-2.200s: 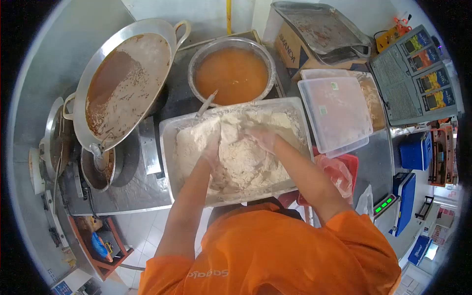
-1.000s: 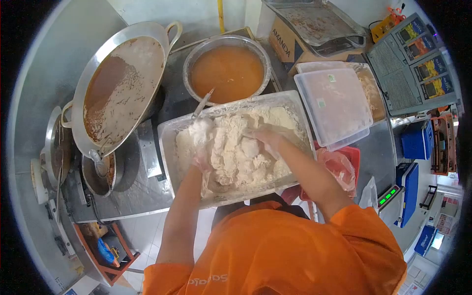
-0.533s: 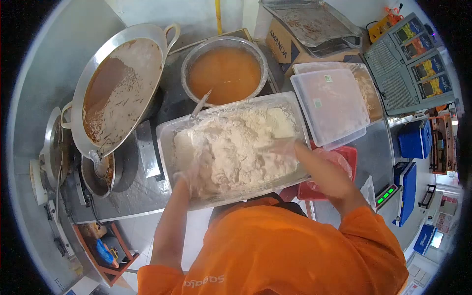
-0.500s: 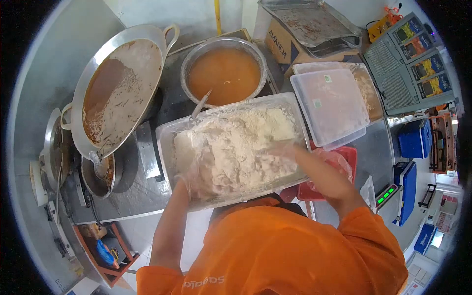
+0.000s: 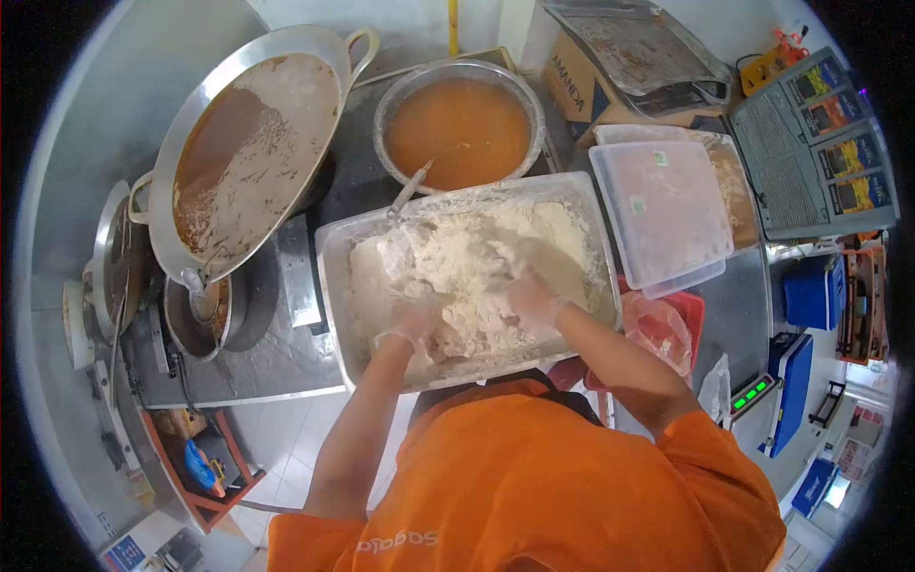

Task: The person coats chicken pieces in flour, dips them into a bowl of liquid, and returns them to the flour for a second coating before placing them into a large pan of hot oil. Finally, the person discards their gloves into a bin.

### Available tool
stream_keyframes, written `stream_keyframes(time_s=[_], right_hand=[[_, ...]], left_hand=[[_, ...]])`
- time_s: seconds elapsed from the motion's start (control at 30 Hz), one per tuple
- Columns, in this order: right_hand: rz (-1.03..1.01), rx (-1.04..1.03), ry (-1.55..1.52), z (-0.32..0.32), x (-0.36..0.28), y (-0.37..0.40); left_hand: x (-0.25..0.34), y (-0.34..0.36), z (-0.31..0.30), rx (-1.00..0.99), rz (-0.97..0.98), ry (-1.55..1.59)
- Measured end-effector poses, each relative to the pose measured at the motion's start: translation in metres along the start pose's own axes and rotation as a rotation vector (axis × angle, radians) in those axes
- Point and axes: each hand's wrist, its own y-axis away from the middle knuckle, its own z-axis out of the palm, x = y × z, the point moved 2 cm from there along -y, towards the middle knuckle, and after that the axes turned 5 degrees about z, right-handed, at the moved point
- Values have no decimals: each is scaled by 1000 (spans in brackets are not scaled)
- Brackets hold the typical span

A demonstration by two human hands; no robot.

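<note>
A metal tub (image 5: 331,286) full of pale flour (image 5: 548,234) stands in front of me, with flour-coated lumps (image 5: 457,338) in its near part. My left hand (image 5: 416,316), in a clear plastic glove, reaches into the flour at the left of the middle; flour hides its fingertips. To the right, my right hand (image 5: 536,300), gloved the same way, touches the flour near the middle, its fingers blurred and dusted white. Whether either hand grips a lump cannot be made out. A knife-like tool with a pale handle (image 5: 404,198) leans over the tub's far rim.
Behind the tub stands a bowl of orange-brown liquid (image 5: 462,129). A large two-handled pan (image 5: 167,205) holds brown liquid at left, above a smaller pot (image 5: 181,329). Lidded plastic containers (image 5: 662,205), a red basket (image 5: 696,329) and a scale with green digits (image 5: 753,393) are at right.
My left hand has moved from the tub's near left corner up and right into the flour. My right hand has shifted slightly left. The whole view has shifted a little.
</note>
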Motion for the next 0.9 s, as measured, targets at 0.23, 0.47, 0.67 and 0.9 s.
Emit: stream_keyframes(time_s=[0.23,0.47,0.67,0.9], right_hand=[[578,-206,-408,-32,-15,-55],[782,-3,-502,-11,-56,-62],[682,-317,216,-42,-27,-29],[988,-286,-73,-24,-26,18]], left_hand=[[-52,-50,22,237,-236,1256],[-36,-66,9,-177,247,-242],[-102,-74,17,-600,455,277],[-112,-11,112,105,337,-245]])
